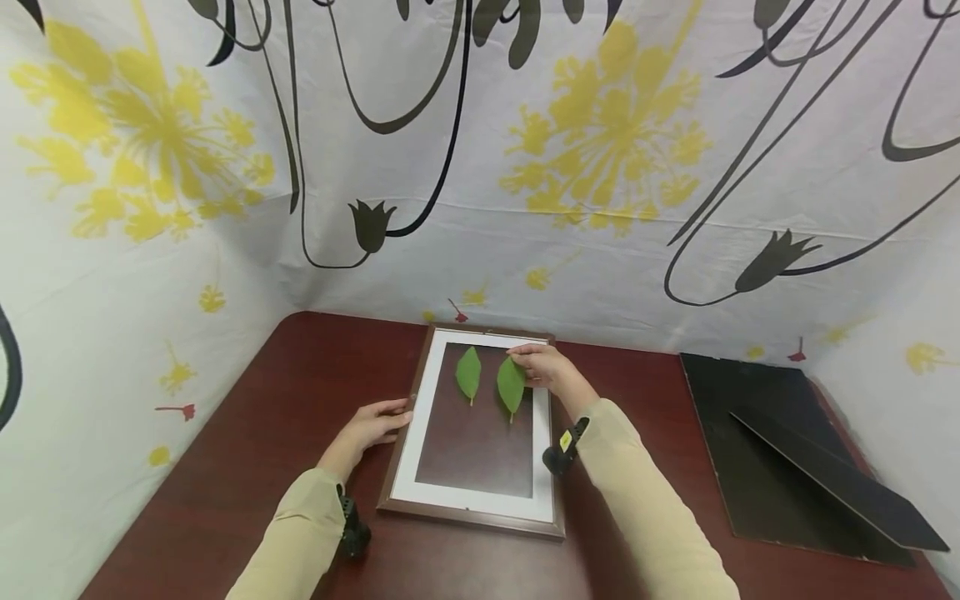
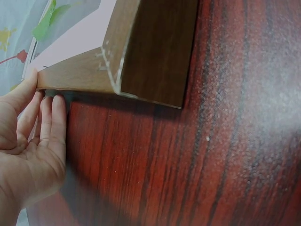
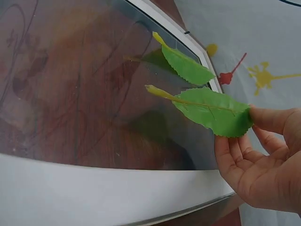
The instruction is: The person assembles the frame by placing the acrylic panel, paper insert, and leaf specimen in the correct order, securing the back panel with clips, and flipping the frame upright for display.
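Observation:
A picture frame (image 1: 390, 475) with a brown wooden edge and white mat lies on the table, its glass facing up. My left hand (image 1: 377, 423) is at the frame's left side; in the left wrist view the thumb touches the top of the wooden edge (image 2: 75, 77), with the fingers just below it. My right hand (image 1: 542, 367) pinches the tip of a green leaf (image 3: 216, 110) between thumb and fingers, above the glass, stem pointing toward me. Another green leaf (image 1: 468, 372) lies on the upper left of the glass, stem pointing the same way.
Two black boards (image 1: 757, 442) lie at the right of the dark red table (image 1: 300, 400), one slanting over the other. A white patterned cloth (image 1: 465, 167) hangs around the back and sides, meeting the table's far edge.

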A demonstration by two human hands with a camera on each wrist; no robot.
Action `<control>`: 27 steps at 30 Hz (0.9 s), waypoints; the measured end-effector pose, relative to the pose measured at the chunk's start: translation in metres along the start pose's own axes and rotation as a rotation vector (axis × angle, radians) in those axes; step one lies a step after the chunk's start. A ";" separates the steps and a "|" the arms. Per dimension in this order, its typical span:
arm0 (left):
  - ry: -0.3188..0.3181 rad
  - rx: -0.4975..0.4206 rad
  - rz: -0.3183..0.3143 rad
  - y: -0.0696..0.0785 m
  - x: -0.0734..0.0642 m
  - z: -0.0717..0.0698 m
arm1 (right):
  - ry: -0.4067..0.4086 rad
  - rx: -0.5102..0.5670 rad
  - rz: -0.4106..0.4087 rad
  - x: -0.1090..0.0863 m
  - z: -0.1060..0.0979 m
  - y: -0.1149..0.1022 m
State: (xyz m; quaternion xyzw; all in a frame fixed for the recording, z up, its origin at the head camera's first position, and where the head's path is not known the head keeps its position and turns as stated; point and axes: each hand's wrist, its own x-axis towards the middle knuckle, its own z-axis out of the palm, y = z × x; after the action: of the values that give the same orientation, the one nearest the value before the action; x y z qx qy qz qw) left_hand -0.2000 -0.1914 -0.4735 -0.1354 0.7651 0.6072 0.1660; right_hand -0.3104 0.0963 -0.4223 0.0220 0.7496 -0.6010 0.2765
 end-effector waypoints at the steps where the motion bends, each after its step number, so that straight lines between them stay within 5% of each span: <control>1: -0.002 0.002 0.001 0.000 0.000 0.001 | -0.004 0.001 0.002 -0.004 0.000 -0.003; 8: -0.003 0.001 0.003 -0.001 0.003 0.005 | 0.046 -0.025 0.061 0.008 -0.003 0.001; 11: 0.002 -0.001 -0.006 -0.001 0.003 0.007 | 0.058 -0.007 0.060 0.031 -0.010 0.018; 18: 0.002 0.003 -0.007 0.000 0.002 0.008 | 0.062 0.061 0.018 0.126 -0.052 0.075; 22: 0.004 0.005 -0.006 -0.001 0.002 0.006 | 0.141 0.077 0.025 0.138 -0.061 0.082; 26: 0.011 -0.005 -0.003 -0.001 0.002 0.002 | 0.133 0.132 0.018 0.145 -0.072 0.090; 27: 0.012 -0.007 0.000 -0.001 0.001 0.001 | 0.116 0.141 0.011 0.129 -0.067 0.081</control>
State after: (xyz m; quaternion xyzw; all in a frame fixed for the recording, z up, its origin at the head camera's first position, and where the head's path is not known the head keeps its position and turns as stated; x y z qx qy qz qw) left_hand -0.2008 -0.1909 -0.4753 -0.1398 0.7640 0.6090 0.1608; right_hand -0.4160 0.1411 -0.5431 0.0803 0.7199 -0.6486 0.2337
